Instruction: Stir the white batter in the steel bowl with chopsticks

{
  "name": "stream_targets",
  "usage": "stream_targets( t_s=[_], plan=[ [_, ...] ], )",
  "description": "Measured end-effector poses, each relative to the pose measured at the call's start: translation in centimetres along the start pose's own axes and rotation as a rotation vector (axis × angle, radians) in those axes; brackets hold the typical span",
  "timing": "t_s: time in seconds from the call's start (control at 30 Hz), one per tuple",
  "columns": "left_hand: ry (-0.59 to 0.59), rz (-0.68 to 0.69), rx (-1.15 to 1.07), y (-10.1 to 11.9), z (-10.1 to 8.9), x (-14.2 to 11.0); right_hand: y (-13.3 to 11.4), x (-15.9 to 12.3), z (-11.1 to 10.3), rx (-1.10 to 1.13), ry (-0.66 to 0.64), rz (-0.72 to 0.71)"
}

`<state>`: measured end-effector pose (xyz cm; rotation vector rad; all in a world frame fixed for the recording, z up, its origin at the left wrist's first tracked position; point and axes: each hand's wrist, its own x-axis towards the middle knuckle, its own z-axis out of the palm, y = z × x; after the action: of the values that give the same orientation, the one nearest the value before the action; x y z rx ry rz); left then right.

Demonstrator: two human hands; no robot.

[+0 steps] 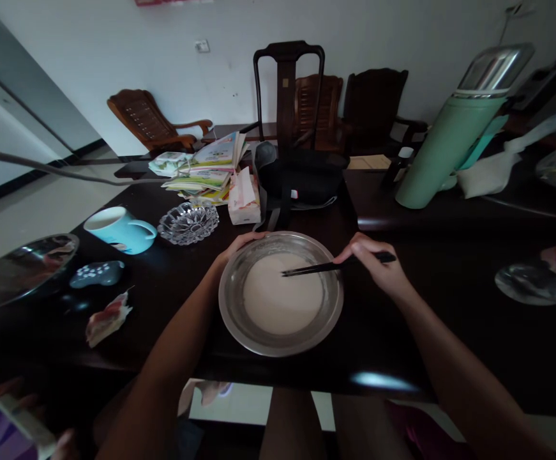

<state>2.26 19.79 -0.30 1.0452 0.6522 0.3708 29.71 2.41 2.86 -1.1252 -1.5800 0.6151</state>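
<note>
Right hand (378, 265) in the head view grasps a pair of black chopsticks (316, 269), slanted over the right side of a metal bowl (281, 349) with their tips at the surface of a pale mixture (282, 300); whether the tips dip under cannot be told. The bowl stands upright beside the near edge of the worktop (387, 332), around the middle of that edge. The left hand (240, 243) curves along the bowl's far left rim, touching it, though how tightly its fingers close is hidden. A blue cup (117, 234) and a glass dish (189, 225) are toward the worktop's left edge, and a black bag (301, 176) lies toward the far edge, beyond the bowl. Judging by this hold, the step in hand looks like stirring, with the mixture appearing fairly smooth. Another stroke calls for lowering the tips enough to reach the bottom, a gentle circular sweep inside the wall, and steady support from the left hand so the bowl neither slides nor tips toward the near edge.
</note>
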Motion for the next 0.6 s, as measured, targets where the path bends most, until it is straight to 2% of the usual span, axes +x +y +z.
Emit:
stream_targets(
  t_s=[0.1,0.17,0.27,0.33,0.47,0.53,0.6],
  plan=[
    [-0.015,0.015,-0.015,-0.2,-0.3,0.2,0.3,0.0,-0.5,0.14,0.042,0.016],
    [-0.024,0.019,-0.021,-0.2,-0.4,0.3,0.2,-0.1,-0.2,0.173,-0.042,0.017],
    [-0.012,0.01,-0.022,-0.2,-0.4,0.3,-0.2,-0.1,0.7,0.098,-0.193,0.007],
    [0.001,-0.001,-0.021,-0.2,-0.4,0.3,-0.4,-0.1,1.2,0.036,-0.22,-0.002],
    [-0.013,0.011,-0.022,-0.2,-0.5,0.4,-0.3,0.0,0.5,-0.028,-0.075,-0.017],
    [-0.011,0.016,-0.025,-0.2,-0.5,0.4,-0.1,0.0,-0.1,0.023,0.003,-0.009],
    [-0.002,0.013,-0.029,-0.2,-0.6,0.4,0.0,-0.1,-0.5,0.111,0.006,0.008]
  ],
)
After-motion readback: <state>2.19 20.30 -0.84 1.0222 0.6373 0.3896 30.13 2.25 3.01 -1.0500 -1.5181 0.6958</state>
